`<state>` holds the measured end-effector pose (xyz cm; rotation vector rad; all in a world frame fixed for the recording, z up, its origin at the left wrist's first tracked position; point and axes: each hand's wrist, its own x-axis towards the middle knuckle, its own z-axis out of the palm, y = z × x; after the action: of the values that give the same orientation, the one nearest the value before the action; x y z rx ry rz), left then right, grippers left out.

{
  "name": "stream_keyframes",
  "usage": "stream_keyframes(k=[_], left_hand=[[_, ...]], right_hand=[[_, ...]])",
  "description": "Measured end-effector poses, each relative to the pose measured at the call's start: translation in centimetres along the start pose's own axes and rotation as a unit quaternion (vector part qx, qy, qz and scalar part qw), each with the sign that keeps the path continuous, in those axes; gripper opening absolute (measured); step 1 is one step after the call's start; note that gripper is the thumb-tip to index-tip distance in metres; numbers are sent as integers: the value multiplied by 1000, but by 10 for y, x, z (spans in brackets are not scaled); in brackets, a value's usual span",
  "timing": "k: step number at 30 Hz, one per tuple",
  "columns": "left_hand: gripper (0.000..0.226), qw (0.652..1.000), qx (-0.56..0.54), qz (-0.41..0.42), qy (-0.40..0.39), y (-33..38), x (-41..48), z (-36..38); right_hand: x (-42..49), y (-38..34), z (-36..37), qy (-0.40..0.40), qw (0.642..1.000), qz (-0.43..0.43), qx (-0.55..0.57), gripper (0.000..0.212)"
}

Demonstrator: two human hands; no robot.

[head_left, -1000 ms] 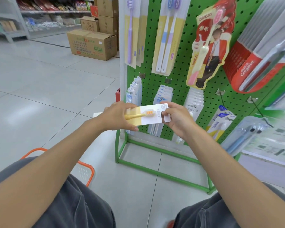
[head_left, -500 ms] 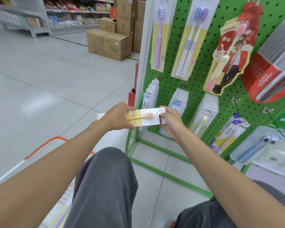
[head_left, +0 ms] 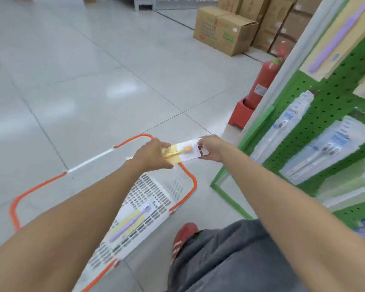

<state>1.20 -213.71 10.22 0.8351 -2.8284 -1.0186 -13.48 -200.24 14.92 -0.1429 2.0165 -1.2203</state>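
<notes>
I pinch the flat carded yellow toothbrush pack (head_left: pixel 184 152) by both ends, left hand (head_left: pixel 154 155) and right hand (head_left: pixel 212 147), level above the near white orange-handled basket (head_left: pixel 156 192), ready for dropping in.

Both hands hold a yellow toothbrush pack (head_left: pixel 184 153) level above a white basket (head_left: pixel 156 194): the left hand (head_left: pixel 154 157) grips one end, the right hand (head_left: pixel 212 147) pinches the other. A purple toothbrush pack (head_left: pixel 131 223) lies in the basket.
</notes>
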Motion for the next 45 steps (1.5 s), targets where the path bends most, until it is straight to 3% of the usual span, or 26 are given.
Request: stream_keyframes(k=[6,11,15,19,22,23,25,29,37,45], left_hand=[[63,991,19,-125,-44,-108,-25,43],[60,972,15,-213,-101,-171,-55,88],[67,959,56,-241,-136,-189,-68,124],[69,955,86,-239,-154,-190,-63,150],[84,951,99,-239,-172,-187,-57,162],[82,952,95,-239,-164,-187,-55,163],[62,961,47,-249,-114,-180,-45,158],[3,966,-113,-231,-20,-135,-15,125],[6,954,-284,-72,65,47,20,49],[7,937,-325,117,44,247,17,-6]], right_hand=[[56,58,109,-68,991,44,-104,12],[96,120,163,-151,946,48,-282,6],[105,153,177,-182,905,54,-380,31],[109,164,171,-204,860,36,-467,38],[112,166,164,-177,858,14,-481,28],[110,163,160,-175,864,5,-472,20],[109,153,149,-149,889,-32,-432,28],[94,114,115,-85,933,-99,-336,22],[-3,23,-12,84,966,-196,-144,14],[-109,-32,-144,270,918,-286,-45,12]])
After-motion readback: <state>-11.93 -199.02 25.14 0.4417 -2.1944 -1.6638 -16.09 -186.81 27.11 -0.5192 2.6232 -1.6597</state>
